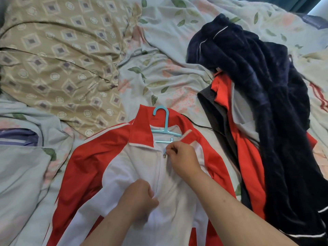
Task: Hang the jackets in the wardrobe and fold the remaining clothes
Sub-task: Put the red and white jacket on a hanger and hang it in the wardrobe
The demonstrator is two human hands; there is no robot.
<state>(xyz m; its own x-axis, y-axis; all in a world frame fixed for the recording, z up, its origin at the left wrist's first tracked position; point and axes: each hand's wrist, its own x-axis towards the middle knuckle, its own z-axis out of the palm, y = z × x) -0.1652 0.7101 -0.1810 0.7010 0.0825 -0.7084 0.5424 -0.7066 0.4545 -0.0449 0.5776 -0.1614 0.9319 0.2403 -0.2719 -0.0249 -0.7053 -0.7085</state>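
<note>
The red-and-white jacket (124,174) lies front-up on the bed (159,77), directly under both hands. The right hand (182,158) pinches the zipper pull (164,154) near the collar; the left hand (140,196), lower down, grips bunched white fabric at the zip line. The jacket's long axis runs away from the person, collar and blue hanger (163,125) farthest.
</note>
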